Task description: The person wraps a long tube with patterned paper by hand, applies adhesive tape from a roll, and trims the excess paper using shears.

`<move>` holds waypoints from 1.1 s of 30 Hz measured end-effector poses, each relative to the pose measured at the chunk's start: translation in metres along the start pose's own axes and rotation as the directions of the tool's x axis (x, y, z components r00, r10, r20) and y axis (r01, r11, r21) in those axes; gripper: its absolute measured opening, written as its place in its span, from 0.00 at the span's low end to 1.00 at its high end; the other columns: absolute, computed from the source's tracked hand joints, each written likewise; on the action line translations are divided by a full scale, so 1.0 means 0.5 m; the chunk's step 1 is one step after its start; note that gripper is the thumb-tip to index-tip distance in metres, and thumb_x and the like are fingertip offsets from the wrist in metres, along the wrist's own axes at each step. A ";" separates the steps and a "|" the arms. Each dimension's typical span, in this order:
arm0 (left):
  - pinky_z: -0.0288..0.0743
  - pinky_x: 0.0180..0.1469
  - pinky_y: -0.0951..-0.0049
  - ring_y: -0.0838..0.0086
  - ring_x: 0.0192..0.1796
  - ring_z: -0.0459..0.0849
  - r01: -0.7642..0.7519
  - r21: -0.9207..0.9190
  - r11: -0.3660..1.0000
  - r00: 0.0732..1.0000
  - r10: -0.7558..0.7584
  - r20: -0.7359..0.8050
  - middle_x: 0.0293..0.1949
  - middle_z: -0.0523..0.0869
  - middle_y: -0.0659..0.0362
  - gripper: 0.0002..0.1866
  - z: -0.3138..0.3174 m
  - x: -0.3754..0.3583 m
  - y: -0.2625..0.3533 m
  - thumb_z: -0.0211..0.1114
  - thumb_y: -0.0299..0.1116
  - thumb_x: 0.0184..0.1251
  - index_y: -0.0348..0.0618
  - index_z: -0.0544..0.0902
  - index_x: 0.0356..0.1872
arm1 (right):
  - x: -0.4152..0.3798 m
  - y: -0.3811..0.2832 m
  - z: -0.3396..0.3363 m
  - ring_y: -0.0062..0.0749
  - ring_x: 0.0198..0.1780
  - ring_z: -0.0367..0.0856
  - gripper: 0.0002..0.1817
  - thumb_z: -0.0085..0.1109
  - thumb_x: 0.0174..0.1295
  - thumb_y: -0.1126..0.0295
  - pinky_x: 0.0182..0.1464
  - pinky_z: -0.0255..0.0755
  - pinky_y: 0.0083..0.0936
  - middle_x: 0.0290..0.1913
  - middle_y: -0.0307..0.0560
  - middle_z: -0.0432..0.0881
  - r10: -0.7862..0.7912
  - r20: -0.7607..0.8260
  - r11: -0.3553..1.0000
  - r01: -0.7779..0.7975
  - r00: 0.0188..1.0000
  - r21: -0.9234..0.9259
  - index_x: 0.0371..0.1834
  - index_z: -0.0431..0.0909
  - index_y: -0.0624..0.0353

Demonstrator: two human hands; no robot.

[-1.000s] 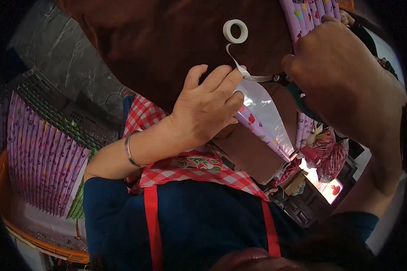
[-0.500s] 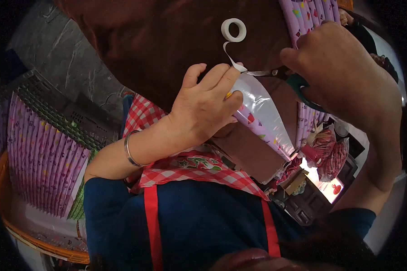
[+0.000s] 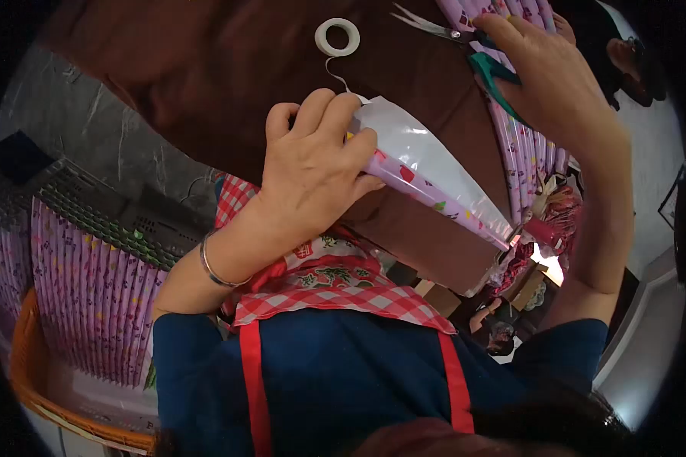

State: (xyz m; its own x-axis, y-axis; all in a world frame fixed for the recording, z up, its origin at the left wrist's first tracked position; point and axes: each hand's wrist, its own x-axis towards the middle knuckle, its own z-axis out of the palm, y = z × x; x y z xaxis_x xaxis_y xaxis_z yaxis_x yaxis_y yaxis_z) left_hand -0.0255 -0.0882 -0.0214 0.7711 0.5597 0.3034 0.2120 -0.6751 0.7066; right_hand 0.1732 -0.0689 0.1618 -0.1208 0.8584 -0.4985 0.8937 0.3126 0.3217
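My left hand (image 3: 312, 156) is closed on the wide end of a tapered purple printed piece (image 3: 427, 190) with a glossy whitish sheet (image 3: 411, 137) along it. A thin white strip runs from under those fingertips to a roll of white tape (image 3: 338, 52) on the brown cloth (image 3: 206, 84). Farther right, my right hand (image 3: 549, 76) grips scissors (image 3: 495, 80) by their green handles. The scissor blades are spread and point left, apart from the strip and the purple piece.
A stack of similar purple pleated pieces (image 3: 522, 152) lies at the right. More pleated pieces (image 3: 91, 297) stand in an orange-rimmed basket (image 3: 27, 343) at lower left. Red bundles (image 3: 564, 206) are at the right, and another person (image 3: 633, 68) is at upper right.
My right hand has drawn the scissors up and away from the tape strip near my left fingertips. My left hand still holds the purple piece. In view, the tape roll appears farther left.
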 end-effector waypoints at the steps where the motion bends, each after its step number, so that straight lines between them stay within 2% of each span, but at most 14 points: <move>1: 0.62 0.54 0.56 0.58 0.60 0.75 -0.015 0.003 1.000 1.000 0.015 0.009 0.56 0.78 0.55 0.26 -0.005 0.003 -0.002 0.79 0.45 0.40 0.52 0.83 0.45 | -0.028 0.016 0.058 0.53 0.44 0.82 0.27 0.69 0.58 0.66 0.49 0.73 0.44 0.42 0.53 0.82 0.077 -0.079 0.995 -0.071 0.994 0.075 0.60 0.72 0.57; 6: 0.64 0.51 0.58 0.61 0.56 0.76 -0.016 0.127 0.992 0.996 0.005 0.088 0.53 0.79 0.58 0.35 -0.025 0.024 -0.004 0.79 0.49 0.40 0.50 0.80 0.54 | -0.152 -0.058 0.250 0.53 0.40 0.81 0.24 0.67 0.56 0.64 0.41 0.73 0.44 0.37 0.54 0.81 0.380 -0.264 0.856 -0.229 0.887 0.463 0.56 0.76 0.57; 8: 0.63 0.45 0.61 0.67 0.51 0.76 -0.044 0.183 0.982 0.998 0.036 0.043 0.45 0.79 0.62 0.40 -0.025 0.034 -0.005 0.83 0.50 0.33 0.49 0.79 0.54 | -0.193 -0.104 0.282 0.54 0.42 0.79 0.26 0.67 0.55 0.66 0.43 0.72 0.45 0.38 0.54 0.79 0.478 -0.157 0.756 -0.314 0.864 0.575 0.58 0.75 0.57; 9: 0.63 0.45 0.61 0.67 0.51 0.76 -0.063 0.193 0.979 0.997 0.053 0.054 0.45 0.79 0.62 0.40 -0.026 0.038 -0.007 0.83 0.50 0.33 0.49 0.79 0.54 | -0.205 -0.128 0.286 0.54 0.48 0.81 0.28 0.67 0.53 0.75 0.51 0.74 0.41 0.47 0.56 0.81 0.512 -0.141 0.747 -0.359 0.847 0.559 0.60 0.74 0.61; 12: 0.67 0.44 0.61 0.65 0.48 0.78 -0.098 0.282 0.954 0.992 0.073 0.099 0.44 0.81 0.61 0.41 -0.034 0.049 -0.009 0.82 0.52 0.34 0.48 0.79 0.55 | -0.214 -0.190 0.290 0.54 0.47 0.79 0.28 0.65 0.53 0.74 0.49 0.72 0.42 0.45 0.56 0.80 0.556 -0.183 0.650 -0.287 0.811 0.703 0.61 0.73 0.61; 16: 0.73 0.52 0.57 0.55 0.54 0.79 -0.076 0.275 0.959 0.968 0.005 0.250 0.50 0.82 0.54 0.36 -0.068 0.067 -0.018 0.79 0.49 0.45 0.44 0.80 0.57 | -0.185 -0.263 0.339 0.51 0.43 0.78 0.28 0.68 0.54 0.69 0.45 0.69 0.43 0.41 0.53 0.79 0.596 -0.310 0.653 -0.224 0.741 0.723 0.60 0.74 0.60; 18: 0.76 0.52 0.61 0.59 0.51 0.83 -0.067 0.053 0.996 0.963 0.051 0.266 0.45 0.85 0.52 0.24 -0.081 0.075 -0.049 0.75 0.42 0.58 0.40 0.82 0.52 | -0.175 -0.278 0.363 0.46 0.43 0.78 0.30 0.70 0.52 0.62 0.46 0.67 0.41 0.42 0.49 0.79 0.621 -0.285 0.651 -0.277 0.730 0.707 0.59 0.75 0.58; 19: 0.78 0.51 0.67 0.67 0.46 0.86 0.285 -0.103 0.953 0.877 -0.216 0.428 0.42 0.86 0.54 0.14 -0.104 0.094 -0.036 0.67 0.34 0.69 0.36 0.82 0.50 | -0.173 -0.281 0.370 0.44 0.43 0.78 0.31 0.71 0.52 0.62 0.45 0.66 0.41 0.41 0.47 0.79 0.622 -0.322 0.670 -0.272 0.714 0.691 0.60 0.74 0.57; 22: 0.80 0.40 0.73 0.74 0.36 0.86 0.285 -0.456 0.843 0.938 -0.147 0.315 0.36 0.88 0.56 0.12 -0.099 0.099 -0.123 0.63 0.32 0.73 0.33 0.80 0.48 | -0.172 -0.284 0.381 0.43 0.43 0.77 0.30 0.71 0.52 0.61 0.46 0.65 0.40 0.41 0.46 0.79 0.622 -0.382 0.688 -0.245 0.683 0.683 0.60 0.74 0.56; 23: 0.80 0.40 0.73 0.74 0.36 0.86 0.277 -0.445 0.852 0.939 -0.142 0.313 0.36 0.88 0.56 0.12 -0.106 0.103 -0.134 0.63 0.32 0.73 0.33 0.80 0.48 | -0.170 -0.285 0.383 0.43 0.43 0.77 0.30 0.71 0.52 0.61 0.46 0.65 0.40 0.41 0.46 0.79 0.628 -0.391 0.685 -0.240 0.673 0.688 0.60 0.74 0.56; 25: 0.79 0.37 0.77 0.77 0.34 0.85 0.477 -0.520 0.708 0.873 -0.315 0.372 0.36 0.86 0.56 0.13 -0.121 0.114 -0.141 0.61 0.33 0.74 0.32 0.79 0.48 | -0.167 -0.286 0.385 0.44 0.42 0.76 0.30 0.72 0.54 0.61 0.45 0.64 0.40 0.40 0.46 0.78 0.636 -0.437 0.688 -0.211 0.636 0.694 0.59 0.74 0.55; 26: 0.79 0.37 0.77 0.77 0.34 0.85 0.474 -0.512 0.717 0.874 -0.313 0.371 0.36 0.86 0.56 0.13 -0.126 0.116 -0.139 0.61 0.33 0.74 0.32 0.79 0.48 | -0.166 -0.285 0.387 0.44 0.42 0.76 0.30 0.72 0.54 0.61 0.45 0.64 0.40 0.40 0.46 0.78 0.641 -0.441 0.684 -0.208 0.628 0.699 0.59 0.74 0.55; 28: 0.78 0.33 0.78 0.79 0.33 0.84 0.472 -0.233 0.850 0.868 -0.403 0.289 0.35 0.86 0.55 0.12 -0.134 0.120 -0.119 0.60 0.33 0.75 0.32 0.79 0.47 | -0.167 -0.283 0.390 0.44 0.43 0.77 0.30 0.72 0.54 0.60 0.47 0.64 0.40 0.41 0.46 0.79 0.631 -0.434 0.684 -0.197 0.643 0.702 0.59 0.74 0.54; 33: 0.76 0.30 0.78 0.80 0.32 0.83 0.513 -0.264 0.817 0.857 -0.471 0.209 0.31 0.85 0.57 0.14 -0.151 0.095 -0.131 0.60 0.35 0.75 0.32 0.79 0.48 | -0.165 -0.285 0.396 0.44 0.45 0.77 0.30 0.72 0.53 0.60 0.49 0.65 0.40 0.42 0.46 0.80 0.635 -0.445 0.680 -0.183 0.631 0.710 0.59 0.74 0.54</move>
State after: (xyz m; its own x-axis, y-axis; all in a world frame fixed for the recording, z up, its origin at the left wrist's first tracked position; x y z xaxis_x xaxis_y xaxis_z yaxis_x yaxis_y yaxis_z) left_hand -0.0480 0.0189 -0.0051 0.6861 0.6975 -0.2065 0.4106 -0.1370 0.9015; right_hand 0.1413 -0.2649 -0.0025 0.2990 0.9213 0.2485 0.9366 -0.2335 -0.2613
